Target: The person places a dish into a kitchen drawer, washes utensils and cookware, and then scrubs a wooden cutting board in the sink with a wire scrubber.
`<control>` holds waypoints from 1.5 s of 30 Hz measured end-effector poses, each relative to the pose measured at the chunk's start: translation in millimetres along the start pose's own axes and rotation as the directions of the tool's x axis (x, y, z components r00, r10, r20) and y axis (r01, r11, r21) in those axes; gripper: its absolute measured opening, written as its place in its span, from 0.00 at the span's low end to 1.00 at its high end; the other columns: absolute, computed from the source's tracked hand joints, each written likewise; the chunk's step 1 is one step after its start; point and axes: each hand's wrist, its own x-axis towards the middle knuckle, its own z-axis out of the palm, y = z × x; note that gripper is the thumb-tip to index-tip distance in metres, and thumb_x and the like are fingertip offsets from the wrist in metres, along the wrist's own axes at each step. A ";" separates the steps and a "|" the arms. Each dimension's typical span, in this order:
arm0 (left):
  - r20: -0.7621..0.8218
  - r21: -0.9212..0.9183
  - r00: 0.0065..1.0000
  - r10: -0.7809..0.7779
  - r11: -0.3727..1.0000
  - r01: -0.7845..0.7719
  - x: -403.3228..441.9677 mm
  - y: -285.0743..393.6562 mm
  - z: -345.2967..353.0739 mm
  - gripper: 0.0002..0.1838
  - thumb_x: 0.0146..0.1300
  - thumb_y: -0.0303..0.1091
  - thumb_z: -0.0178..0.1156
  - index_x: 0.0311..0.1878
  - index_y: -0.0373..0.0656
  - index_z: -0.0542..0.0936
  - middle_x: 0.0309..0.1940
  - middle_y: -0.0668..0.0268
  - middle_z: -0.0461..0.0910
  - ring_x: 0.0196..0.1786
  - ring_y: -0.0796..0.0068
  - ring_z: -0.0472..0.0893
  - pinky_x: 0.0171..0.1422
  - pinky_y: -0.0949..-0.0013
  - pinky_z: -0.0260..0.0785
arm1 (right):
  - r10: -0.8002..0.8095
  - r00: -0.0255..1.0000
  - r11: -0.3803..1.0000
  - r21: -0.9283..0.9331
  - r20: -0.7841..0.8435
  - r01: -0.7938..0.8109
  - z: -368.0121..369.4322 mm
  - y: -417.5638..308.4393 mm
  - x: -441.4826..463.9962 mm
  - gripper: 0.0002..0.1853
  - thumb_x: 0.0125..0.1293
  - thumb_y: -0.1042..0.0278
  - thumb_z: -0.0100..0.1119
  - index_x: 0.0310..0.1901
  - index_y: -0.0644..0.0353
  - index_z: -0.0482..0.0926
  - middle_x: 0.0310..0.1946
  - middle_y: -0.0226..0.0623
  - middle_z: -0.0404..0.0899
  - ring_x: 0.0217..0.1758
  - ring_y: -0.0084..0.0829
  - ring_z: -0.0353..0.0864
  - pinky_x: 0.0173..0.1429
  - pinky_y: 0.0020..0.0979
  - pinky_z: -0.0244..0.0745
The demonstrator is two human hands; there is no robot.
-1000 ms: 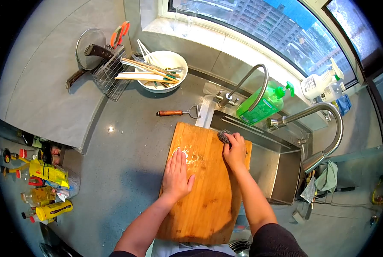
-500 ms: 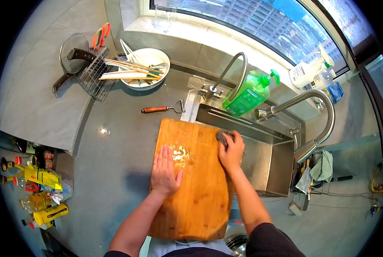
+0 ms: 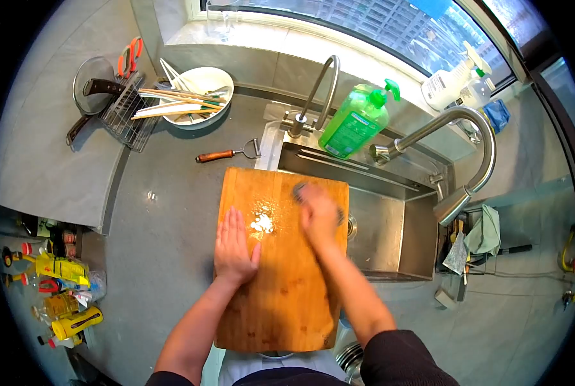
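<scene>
A wooden cutting board (image 3: 274,276) lies on the grey counter, its right part reaching over the edge of the sink. My left hand (image 3: 235,249) rests flat on the board's left side, fingers stretched out. Near the board's upper right, my right hand (image 3: 318,209) is closed over a dark grey scrubber (image 3: 298,191) pressed on the wood. That hand is blurred by motion, and most of the scrubber is hidden under it. A wet, shiny patch glints on the wood between my hands.
The steel sink (image 3: 384,225) has a large curved faucet (image 3: 490,151) and a thin one (image 3: 332,83). Behind it stands a green soap bottle (image 3: 355,122). A peeler (image 3: 220,155) lies beyond the board. A bowl (image 3: 204,80) holds chopsticks. Bottles (image 3: 62,283) stand at left.
My right hand has moved with the scrubber from the board's right edge inward to the left. My left hand stays flat on the board. The whole view has shifted slightly.
</scene>
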 end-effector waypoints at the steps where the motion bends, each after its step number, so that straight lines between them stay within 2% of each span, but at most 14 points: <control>1: -0.014 -0.006 1.000 0.010 1.000 -0.011 -0.4 0.1 0.4 0.48 0.63 0.45 0.60 0.77 0.27 0.51 0.79 0.43 0.50 0.82 0.47 0.51 0.84 0.50 0.42 | -0.046 0.997 0.995 0.089 0.054 0.041 -5.6 -25.5 -26.6 0.20 0.58 0.79 0.63 0.53 0.54 0.84 0.59 0.43 0.82 0.64 0.50 0.77 0.65 0.46 0.73; 6: -0.030 -0.020 0.999 0.035 0.999 -0.036 -2.1 -2.6 3.7 0.47 0.64 0.44 0.59 0.78 0.27 0.51 0.79 0.42 0.50 0.82 0.47 0.51 0.84 0.50 0.42 | -0.261 0.898 0.961 0.187 0.354 0.206 -68.1 -25.4 -75.9 0.22 0.58 0.78 0.64 0.55 0.53 0.83 0.60 0.41 0.81 0.64 0.49 0.78 0.63 0.46 0.75; 10: -0.037 0.004 0.999 0.039 0.999 -0.039 -4.2 -3.8 4.9 0.46 0.65 0.44 0.58 0.78 0.27 0.50 0.80 0.42 0.50 0.82 0.46 0.50 0.84 0.50 0.41 | 0.014 0.995 0.990 -0.140 -0.097 -0.027 -32.1 44.1 10.5 0.19 0.57 0.80 0.61 0.51 0.52 0.84 0.58 0.44 0.82 0.62 0.49 0.79 0.62 0.46 0.75; 13: -0.028 0.009 0.999 0.040 0.999 -0.040 -5.6 -1.8 7.7 0.46 0.66 0.45 0.57 0.78 0.27 0.50 0.80 0.42 0.49 0.82 0.46 0.49 0.84 0.50 0.40 | -0.026 0.996 0.999 -0.024 -0.080 0.024 -32.8 20.9 -34.5 0.20 0.57 0.81 0.61 0.51 0.53 0.84 0.58 0.44 0.82 0.61 0.48 0.80 0.63 0.45 0.75; 17: -0.036 0.004 0.998 0.044 0.999 -0.044 -2.9 -1.7 5.2 0.45 0.67 0.44 0.56 0.78 0.27 0.51 0.80 0.42 0.49 0.82 0.45 0.50 0.84 0.49 0.41 | -0.053 0.965 0.998 0.045 0.258 0.043 -91.6 -61.9 -140.7 0.22 0.57 0.81 0.60 0.54 0.52 0.83 0.58 0.41 0.82 0.61 0.46 0.80 0.62 0.43 0.76; 20: -0.067 0.010 0.996 0.060 0.998 -0.059 -4.1 -3.8 8.0 0.44 0.67 0.43 0.56 0.78 0.28 0.51 0.80 0.43 0.50 0.82 0.44 0.50 0.84 0.48 0.42 | -0.184 0.960 0.980 0.119 0.209 0.162 -68.2 2.5 -106.1 0.20 0.57 0.81 0.59 0.51 0.53 0.84 0.58 0.42 0.82 0.59 0.47 0.81 0.59 0.43 0.77; 22: -0.077 0.006 0.995 0.060 0.998 -0.060 -7.5 -2.7 12.9 0.43 0.67 0.42 0.56 0.78 0.28 0.52 0.80 0.43 0.51 0.82 0.44 0.51 0.84 0.49 0.43 | 0.081 0.993 0.996 0.031 0.091 -0.085 -59.3 42.9 -36.4 0.20 0.57 0.80 0.59 0.52 0.53 0.84 0.59 0.43 0.81 0.57 0.48 0.81 0.56 0.44 0.78; 25: -0.089 0.008 0.994 0.057 0.998 -0.057 -8.1 -5.5 11.7 0.42 0.68 0.42 0.57 0.78 0.29 0.53 0.79 0.44 0.52 0.81 0.46 0.52 0.83 0.49 0.43 | -0.011 0.993 0.983 -0.184 -0.118 -0.011 -44.9 29.8 -29.2 0.21 0.57 0.80 0.60 0.53 0.53 0.83 0.59 0.44 0.81 0.56 0.49 0.81 0.55 0.46 0.77; 29: -0.057 0.053 0.998 0.006 0.999 -0.003 -20.7 3.3 8.0 0.40 0.68 0.40 0.56 0.78 0.30 0.55 0.79 0.47 0.54 0.81 0.48 0.54 0.83 0.49 0.44 | -0.240 0.948 0.968 0.128 0.207 0.217 -66.8 -64.3 -142.7 0.23 0.57 0.78 0.60 0.56 0.55 0.81 0.59 0.44 0.81 0.57 0.49 0.81 0.56 0.48 0.77; 32: -0.039 0.066 0.993 -0.114 0.991 0.117 -58.1 10.8 -5.0 0.38 0.69 0.37 0.55 0.78 0.32 0.56 0.79 0.47 0.55 0.81 0.49 0.55 0.83 0.48 0.45 | -0.324 0.914 0.943 0.157 0.244 0.293 -57.2 -39.5 -101.8 0.22 0.57 0.77 0.60 0.55 0.56 0.81 0.58 0.43 0.81 0.56 0.47 0.81 0.56 0.48 0.77; 35: -0.090 0.018 0.968 -0.235 0.971 0.237 -104.7 14.3 -5.7 0.37 0.69 0.35 0.54 0.77 0.32 0.57 0.78 0.46 0.57 0.80 0.48 0.57 0.82 0.48 0.46 | -0.176 0.980 0.979 0.122 0.090 0.164 -4.9 -9.8 3.3 0.19 0.57 0.77 0.60 0.52 0.56 0.82 0.56 0.43 0.83 0.56 0.47 0.81 0.57 0.46 0.77; 39: -0.151 -0.044 0.924 -0.350 0.937 0.348 -131.6 14.1 3.9 0.36 0.67 0.33 0.53 0.77 0.32 0.58 0.77 0.46 0.58 0.79 0.48 0.60 0.82 0.48 0.49 | -0.329 0.941 0.920 0.249 0.076 0.302 43.4 -64.6 -17.0 0.14 0.62 0.75 0.61 0.49 0.58 0.84 0.53 0.45 0.84 0.56 0.47 0.82 0.59 0.44 0.77; 44: -0.176 -0.110 0.915 -0.364 0.931 0.349 -129.2 11.7 2.1 0.36 0.64 0.30 0.52 0.76 0.31 0.59 0.75 0.46 0.62 0.77 0.49 0.63 0.81 0.50 0.53 | -0.571 0.774 0.796 0.414 0.275 0.441 24.0 -73.3 -24.4 0.16 0.63 0.75 0.60 0.53 0.56 0.84 0.57 0.42 0.83 0.61 0.45 0.81 0.62 0.43 0.76; 45: -0.190 -0.121 0.916 -0.355 0.934 0.337 -129.2 9.6 4.1 0.36 0.64 0.30 0.52 0.76 0.31 0.59 0.75 0.45 0.63 0.77 0.49 0.64 0.80 0.51 0.54 | -0.477 0.816 0.872 0.293 0.328 0.392 52.7 -57.5 10.8 0.16 0.63 0.74 0.57 0.52 0.55 0.83 0.56 0.40 0.84 0.60 0.43 0.81 0.61 0.41 0.76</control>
